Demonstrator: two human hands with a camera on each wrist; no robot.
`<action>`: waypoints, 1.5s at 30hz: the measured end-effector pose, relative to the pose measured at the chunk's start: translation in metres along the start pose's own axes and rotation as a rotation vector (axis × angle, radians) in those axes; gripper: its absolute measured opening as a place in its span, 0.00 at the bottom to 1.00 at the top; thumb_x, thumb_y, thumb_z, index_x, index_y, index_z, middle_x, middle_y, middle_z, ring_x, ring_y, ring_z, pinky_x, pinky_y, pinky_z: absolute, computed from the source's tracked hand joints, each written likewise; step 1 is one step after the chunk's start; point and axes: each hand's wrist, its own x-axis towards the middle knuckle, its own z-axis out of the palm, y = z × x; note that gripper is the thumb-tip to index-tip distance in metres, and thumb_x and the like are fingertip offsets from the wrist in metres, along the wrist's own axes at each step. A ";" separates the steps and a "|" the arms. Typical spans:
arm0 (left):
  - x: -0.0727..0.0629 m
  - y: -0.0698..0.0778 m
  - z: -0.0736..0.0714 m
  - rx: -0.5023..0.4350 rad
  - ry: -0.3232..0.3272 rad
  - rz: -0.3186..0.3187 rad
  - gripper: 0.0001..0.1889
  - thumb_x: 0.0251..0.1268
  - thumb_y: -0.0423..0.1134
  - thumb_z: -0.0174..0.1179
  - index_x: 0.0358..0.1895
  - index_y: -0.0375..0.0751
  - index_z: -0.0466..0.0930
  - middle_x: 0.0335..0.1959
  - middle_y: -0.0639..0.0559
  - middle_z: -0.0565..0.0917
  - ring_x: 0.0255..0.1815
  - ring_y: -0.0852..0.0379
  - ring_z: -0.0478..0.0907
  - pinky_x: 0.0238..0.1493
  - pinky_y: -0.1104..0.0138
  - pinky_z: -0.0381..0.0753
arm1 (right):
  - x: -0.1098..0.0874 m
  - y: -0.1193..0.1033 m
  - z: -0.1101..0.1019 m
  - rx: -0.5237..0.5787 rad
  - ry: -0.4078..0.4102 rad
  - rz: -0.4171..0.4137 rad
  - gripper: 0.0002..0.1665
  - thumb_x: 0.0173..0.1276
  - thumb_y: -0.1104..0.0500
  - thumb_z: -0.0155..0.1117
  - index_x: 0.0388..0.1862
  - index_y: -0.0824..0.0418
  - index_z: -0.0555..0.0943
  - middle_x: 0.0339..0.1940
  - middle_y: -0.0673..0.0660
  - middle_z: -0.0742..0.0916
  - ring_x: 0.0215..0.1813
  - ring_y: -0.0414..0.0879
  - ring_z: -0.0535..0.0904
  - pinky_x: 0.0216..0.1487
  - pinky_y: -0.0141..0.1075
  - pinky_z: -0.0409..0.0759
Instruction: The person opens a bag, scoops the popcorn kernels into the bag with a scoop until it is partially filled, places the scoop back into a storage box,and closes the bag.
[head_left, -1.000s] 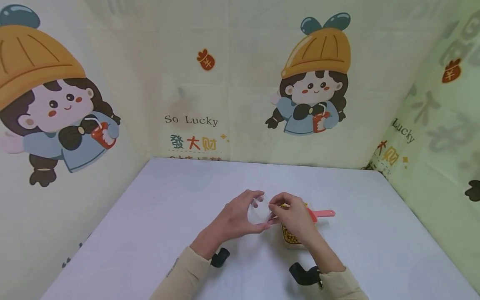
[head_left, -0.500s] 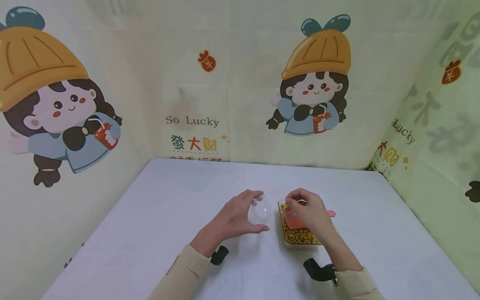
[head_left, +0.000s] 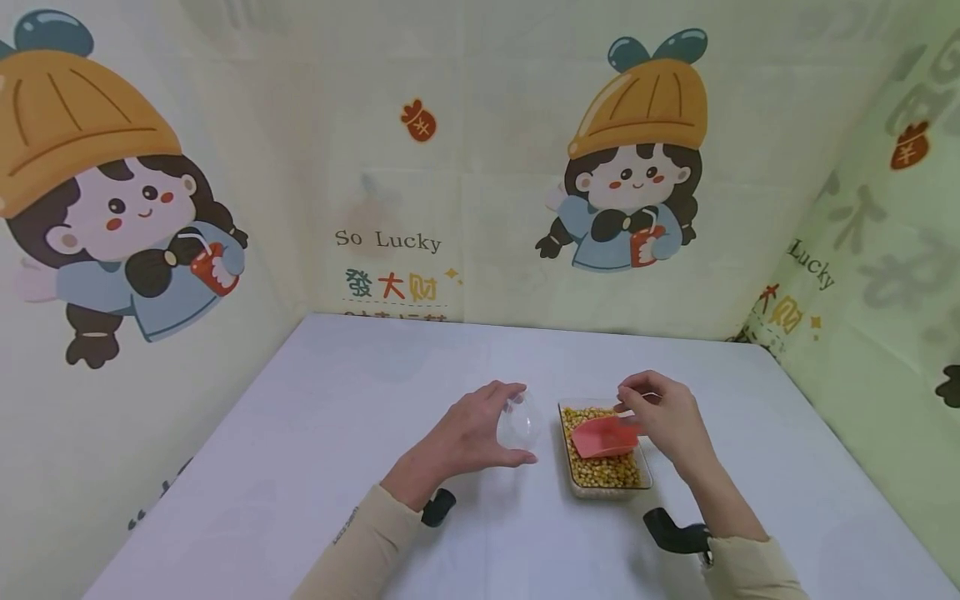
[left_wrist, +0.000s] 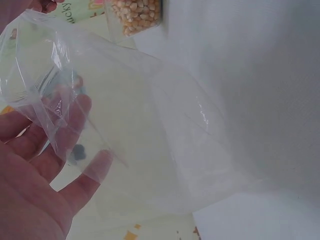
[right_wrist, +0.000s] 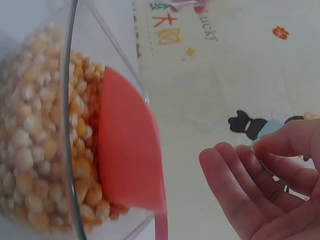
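Note:
My left hand (head_left: 468, 429) holds up a clear plastic bag (left_wrist: 145, 130), its thumb and fingers spread in a wide curve at the mouth. In the left wrist view the fingertips show through the thin film, and the bag hangs loose and wide. To its right stands a clear rectangular container (head_left: 607, 493) full of yellow corn kernels (head_left: 600, 475). A pink scoop (head_left: 600, 437) lies on the kernels, its handle pointing right. My right hand (head_left: 667, 417) hovers by the container's right side near that handle, fingers loosely curled and holding nothing; the right wrist view shows it apart from the scoop.
The white tabletop (head_left: 337, 400) stretches around both hands. Cartoon-printed cloth (head_left: 495, 125) hangs along the back and sides. Black wrist-camera mounts (head_left: 675, 531) stick out beneath both forearms.
My right hand has left the bag's edge and moved right, over the container to its right side, uncovering the scoop and kernels. My left hand has stayed in place with the bag.

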 end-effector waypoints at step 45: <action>-0.003 0.000 0.006 -0.022 -0.063 -0.063 0.47 0.50 0.65 0.71 0.72 0.48 0.65 0.59 0.55 0.78 0.57 0.56 0.77 0.58 0.57 0.80 | 0.003 0.062 -0.029 -0.221 -0.148 0.250 0.31 0.77 0.48 0.53 0.62 0.74 0.71 0.53 0.73 0.82 0.43 0.51 0.84 0.46 0.44 0.86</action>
